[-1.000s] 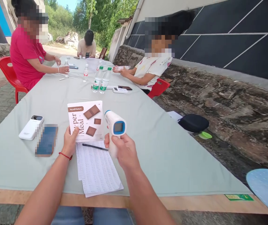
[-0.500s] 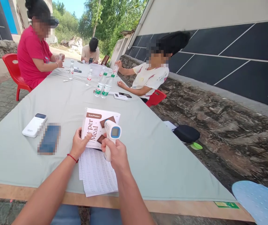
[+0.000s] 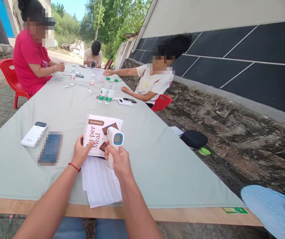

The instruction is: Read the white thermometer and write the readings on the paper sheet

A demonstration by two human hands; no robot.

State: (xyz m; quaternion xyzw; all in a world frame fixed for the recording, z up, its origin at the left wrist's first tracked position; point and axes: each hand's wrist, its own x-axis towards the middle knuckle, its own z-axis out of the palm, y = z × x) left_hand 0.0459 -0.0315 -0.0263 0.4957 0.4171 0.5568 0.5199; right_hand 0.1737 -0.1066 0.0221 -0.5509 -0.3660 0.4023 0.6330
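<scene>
My left hand grips the left edge of a white and brown meal box, its thumb across the printed front. The box stands upright, tilted a little, above the printed sheets. In my right hand is a white infrared thermometer with a blue-rimmed screen facing me. Its handle is wrapped by my fingers, and its head overlaps the right side of the box. Whether the thermometer touches the box, I cannot tell.
To the left lie a white power bank and a blurred phone. Farther up the table stand two green-capped water bottles and a basin. Three people sit around the table, one at the right reaching across.
The person on the right has stretched an arm toward the basin and lowered a bottle there. My hands keep the same hold on box and thermometer; the whole view has shifted slightly.
</scene>
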